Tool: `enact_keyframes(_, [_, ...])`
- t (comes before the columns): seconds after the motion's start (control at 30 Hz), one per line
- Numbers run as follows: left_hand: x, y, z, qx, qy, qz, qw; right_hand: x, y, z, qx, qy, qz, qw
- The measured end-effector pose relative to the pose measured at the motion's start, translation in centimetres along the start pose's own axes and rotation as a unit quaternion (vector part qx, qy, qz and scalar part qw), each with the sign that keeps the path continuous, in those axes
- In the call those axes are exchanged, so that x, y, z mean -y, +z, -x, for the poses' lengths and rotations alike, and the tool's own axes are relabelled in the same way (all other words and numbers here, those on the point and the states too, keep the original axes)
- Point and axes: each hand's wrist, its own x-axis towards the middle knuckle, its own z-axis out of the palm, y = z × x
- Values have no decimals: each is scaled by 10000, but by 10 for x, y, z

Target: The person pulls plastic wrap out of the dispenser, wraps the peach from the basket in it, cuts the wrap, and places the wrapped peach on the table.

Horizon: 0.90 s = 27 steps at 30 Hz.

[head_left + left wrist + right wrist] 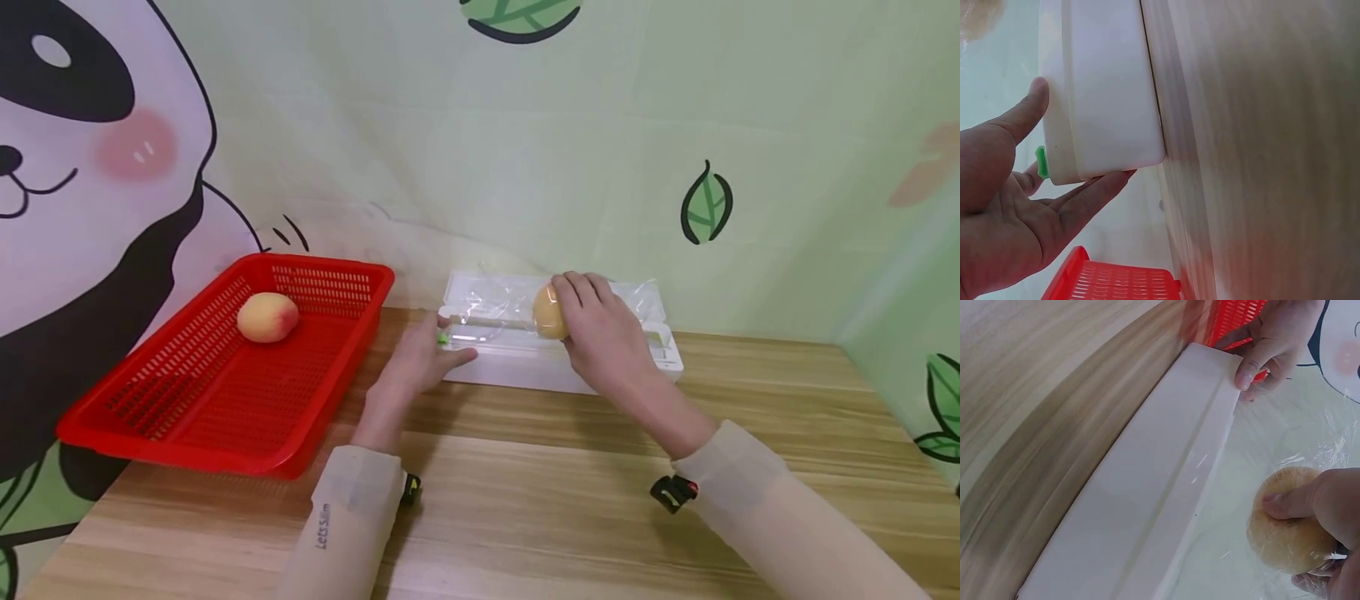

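Observation:
A white cling film dispenser (517, 372) lies lengthwise on the table by the wall, its lid raised at the back. My left hand (416, 354) holds its left end, thumb at the front upper edge and fingers against the end face, beside a green slider (1042, 162). Over the dispenser, my right hand (603, 329) grips a yellow peach (549, 312) from above, its thumb pressing into the near side in the right wrist view. Clear film (487, 302) spreads around this peach and over the dispenser. The right fingers' undersides are partly hidden.
A red plastic basket (247, 408) stands on the table to the left, with another peach (267, 317) near its back. Behind the dispenser rises a wall covering (465, 183) printed with a panda and leaves. Wooden tabletop (525, 483) extends in front of the dispenser.

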Motion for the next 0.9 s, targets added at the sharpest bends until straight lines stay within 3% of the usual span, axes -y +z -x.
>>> enact_keyframes(0.5, [0,0,1,9,-30,175,9998,2,-16,2,-53,52,-261,9996])
enact_keyframes(0.9, [1,0,0,-16,-58,184,9998,4,-30,3,-300,-139,-392,9987])
